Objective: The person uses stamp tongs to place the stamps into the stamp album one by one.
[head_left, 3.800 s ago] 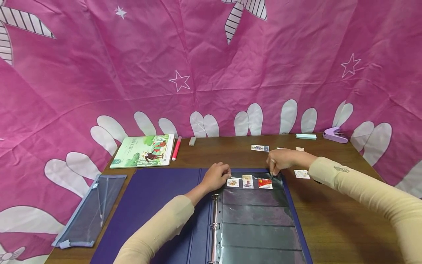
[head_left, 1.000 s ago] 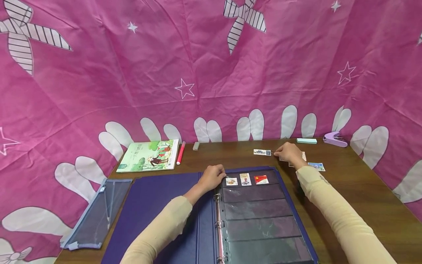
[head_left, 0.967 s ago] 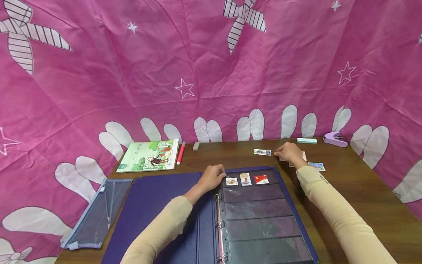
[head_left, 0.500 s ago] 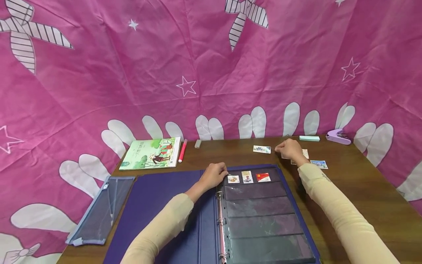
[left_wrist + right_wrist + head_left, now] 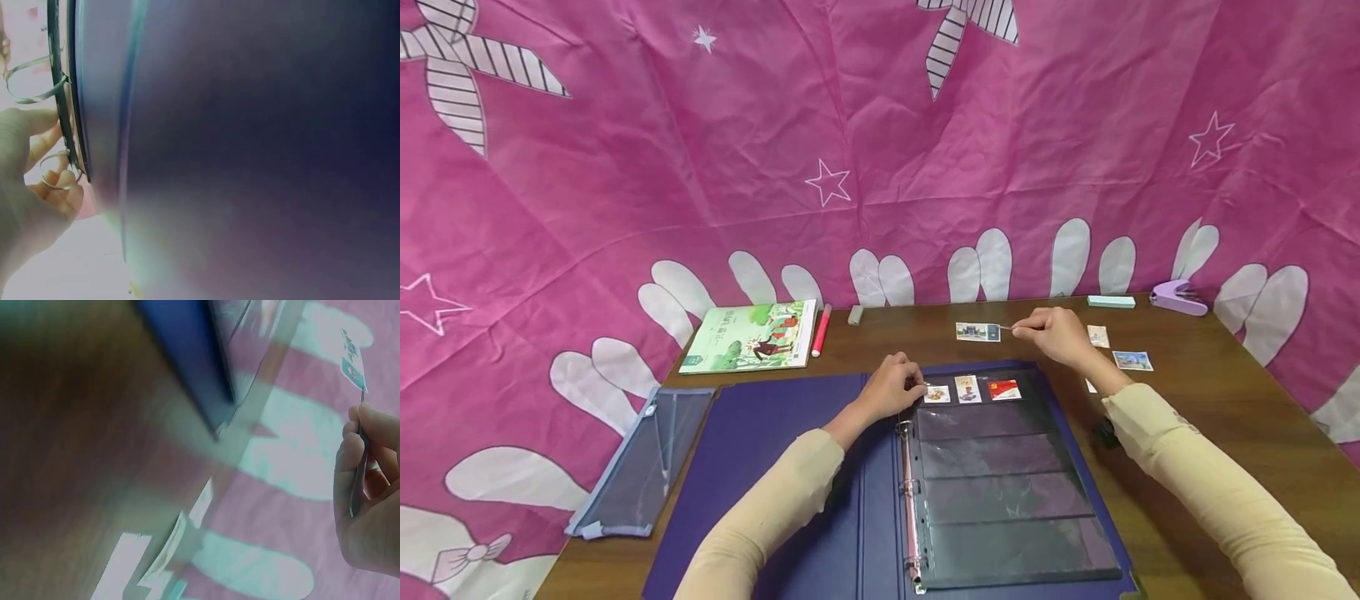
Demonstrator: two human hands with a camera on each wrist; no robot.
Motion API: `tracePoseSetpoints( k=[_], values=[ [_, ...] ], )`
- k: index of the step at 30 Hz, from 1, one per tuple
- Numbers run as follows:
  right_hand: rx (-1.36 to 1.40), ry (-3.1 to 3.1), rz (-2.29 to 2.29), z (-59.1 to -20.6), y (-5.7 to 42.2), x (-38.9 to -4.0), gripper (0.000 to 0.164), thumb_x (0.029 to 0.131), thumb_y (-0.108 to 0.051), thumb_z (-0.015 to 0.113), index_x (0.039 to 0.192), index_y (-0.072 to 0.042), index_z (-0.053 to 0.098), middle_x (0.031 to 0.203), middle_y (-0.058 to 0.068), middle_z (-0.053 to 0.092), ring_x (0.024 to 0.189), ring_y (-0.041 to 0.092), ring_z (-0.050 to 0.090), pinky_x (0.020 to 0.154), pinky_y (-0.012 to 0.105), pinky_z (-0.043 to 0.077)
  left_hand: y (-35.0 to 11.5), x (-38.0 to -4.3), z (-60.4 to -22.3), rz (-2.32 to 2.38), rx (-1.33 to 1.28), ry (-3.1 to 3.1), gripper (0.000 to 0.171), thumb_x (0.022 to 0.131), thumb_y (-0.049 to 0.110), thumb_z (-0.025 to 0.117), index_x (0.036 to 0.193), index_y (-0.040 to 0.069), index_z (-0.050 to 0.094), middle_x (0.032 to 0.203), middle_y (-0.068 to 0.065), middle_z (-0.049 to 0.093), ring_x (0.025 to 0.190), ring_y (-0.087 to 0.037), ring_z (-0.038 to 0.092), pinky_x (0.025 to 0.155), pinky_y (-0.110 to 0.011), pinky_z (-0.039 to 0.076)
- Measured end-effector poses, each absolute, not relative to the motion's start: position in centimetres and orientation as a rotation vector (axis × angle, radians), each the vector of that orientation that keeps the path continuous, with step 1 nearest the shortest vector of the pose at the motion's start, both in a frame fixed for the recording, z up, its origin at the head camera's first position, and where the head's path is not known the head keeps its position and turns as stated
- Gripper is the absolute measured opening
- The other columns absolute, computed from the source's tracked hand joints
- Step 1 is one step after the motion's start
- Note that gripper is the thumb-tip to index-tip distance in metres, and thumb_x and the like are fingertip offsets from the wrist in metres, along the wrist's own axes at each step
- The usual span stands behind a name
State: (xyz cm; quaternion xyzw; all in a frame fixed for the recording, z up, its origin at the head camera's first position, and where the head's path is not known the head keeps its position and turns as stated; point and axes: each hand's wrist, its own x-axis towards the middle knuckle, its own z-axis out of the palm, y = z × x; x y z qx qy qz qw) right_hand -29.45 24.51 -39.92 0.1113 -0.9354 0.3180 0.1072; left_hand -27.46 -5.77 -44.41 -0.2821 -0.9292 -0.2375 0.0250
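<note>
My right hand [image 5: 1060, 335] holds slim metal tweezers [image 5: 359, 478] between thumb and fingers. At their tip hangs a long stamp [image 5: 977, 332] with a building picture, lifted beyond the album's far edge. My left hand [image 5: 889, 387] has its fingers curled at the upper inner corner of the black pocket page [image 5: 1000, 492]; the fingertips are partly hidden. This page sits on metal rings [image 5: 912, 486] in an open dark blue stamp album [image 5: 790, 442]. Three stamps fill part of its top row: a light one [image 5: 936, 394], an upright one [image 5: 967, 389] and a red one [image 5: 1004, 390].
Loose stamps lie to the right, including a blue one [image 5: 1132, 361] and a pale one [image 5: 1097, 337]. Behind are an eraser [image 5: 855, 315], a mint box-like bar [image 5: 1111, 302] and a purple stapler [image 5: 1178, 297]. A book [image 5: 748, 337], red marker [image 5: 822, 332] and mesh pouch [image 5: 643, 462] are left.
The right hand moved from the page's top row out to the loose stamps. The long stamp has now been raised off the table in the tweezers. The left hand stays at the page corner.
</note>
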Motion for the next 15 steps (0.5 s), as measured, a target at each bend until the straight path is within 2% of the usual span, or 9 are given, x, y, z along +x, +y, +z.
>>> tracePoseSetpoints(
  k=[6, 15],
  values=[
    [0.41, -2.795, 1.115, -39.8, 23.2, -27.5, 0.017, 0.084, -0.016, 0.068, 0.092, -0.003, 0.075, 0.077, 0.01, 0.068, 0.056, 0.005, 0.046, 0.054, 0.022, 0.038, -5.2, -26.8, -43.8, -0.659, -1.011, -2.859, 0.011, 0.08, 0.028, 0.072, 0.076, 0.018, 0.071, 0.089, 0.003, 0.061, 0.085, -0.014, 0.045, 0.084, -0.031, 0.038],
    [0.421, -2.874, 1.234, -41.8, 22.9, -26.4, 0.017, 0.082, -0.015, 0.068, 0.091, -0.001, 0.074, 0.072, 0.007, 0.063, 0.051, 0.007, 0.048, 0.049, 0.023, 0.041, -4.7, -25.7, -43.5, -0.567, -1.115, -2.889, 0.014, 0.078, 0.029, 0.073, 0.069, 0.02, 0.07, 0.073, 0.009, 0.06, 0.072, -0.008, 0.041, 0.084, -0.031, 0.034]
  ],
)
